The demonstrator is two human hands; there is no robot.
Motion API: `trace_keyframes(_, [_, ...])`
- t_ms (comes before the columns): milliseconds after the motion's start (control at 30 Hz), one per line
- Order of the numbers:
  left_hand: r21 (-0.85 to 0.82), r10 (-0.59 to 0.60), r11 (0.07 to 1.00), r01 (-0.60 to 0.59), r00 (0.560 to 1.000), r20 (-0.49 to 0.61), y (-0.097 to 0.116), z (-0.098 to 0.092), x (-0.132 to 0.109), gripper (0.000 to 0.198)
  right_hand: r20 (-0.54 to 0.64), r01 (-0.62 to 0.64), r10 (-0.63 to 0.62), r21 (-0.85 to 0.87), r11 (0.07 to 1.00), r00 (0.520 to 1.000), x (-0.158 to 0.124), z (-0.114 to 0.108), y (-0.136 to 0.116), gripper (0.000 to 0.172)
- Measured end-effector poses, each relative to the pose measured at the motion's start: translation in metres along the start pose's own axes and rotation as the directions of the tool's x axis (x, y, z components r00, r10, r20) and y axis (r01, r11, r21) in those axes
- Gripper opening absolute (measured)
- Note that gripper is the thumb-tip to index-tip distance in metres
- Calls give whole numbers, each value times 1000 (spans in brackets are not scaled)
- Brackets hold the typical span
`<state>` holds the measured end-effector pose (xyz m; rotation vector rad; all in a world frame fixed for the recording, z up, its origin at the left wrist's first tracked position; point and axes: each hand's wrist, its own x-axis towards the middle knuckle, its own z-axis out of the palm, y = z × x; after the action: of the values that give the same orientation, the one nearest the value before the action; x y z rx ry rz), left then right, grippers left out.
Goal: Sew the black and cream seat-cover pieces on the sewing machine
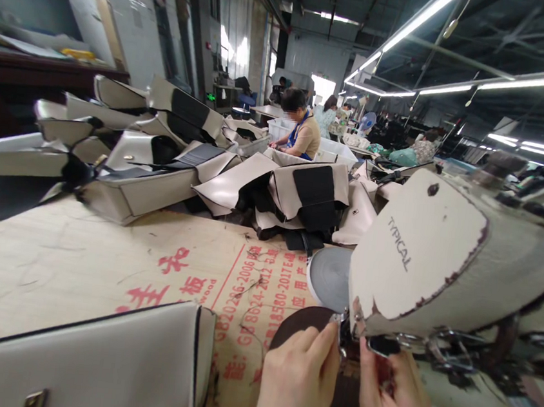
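The left hand [296,384] and right hand [391,404] rested, fingers curled, on a dark brown piece [288,330] (pinching it or not, I could not tell) beneath the "TYPICAL" sewing machine [422,258], on a table [51,264] printed "GB8624-2012", beige-and-black covers [306,194] heaped beyond.

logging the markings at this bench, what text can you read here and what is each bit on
"TYPICAL": dark letters on the end cover of the sewing machine.
"和" and "板": large red characters printed on the plywood table top.
"Wood": small red word below "板", same table top.
"GB20286-2006", "GB 8624-2012", "GB18580-2017": slanted red lines, same table top.
The remaining red print is too small, blurred or covered to read.
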<state>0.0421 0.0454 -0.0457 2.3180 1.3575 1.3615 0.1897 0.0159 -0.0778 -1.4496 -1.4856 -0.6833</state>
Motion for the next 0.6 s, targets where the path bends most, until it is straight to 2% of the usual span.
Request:
trace_keyframes(400, [6,-6,1000,6,999,31,3,0,0,18,22,8,-8,-4,1000,1000,0,-2,1,16])
trace_keyframes(600, [-12,-12,1000,12,1000,-9,2,-1,-2,16,5,-5,5,-2,1000,1000,-1,0,0,15])
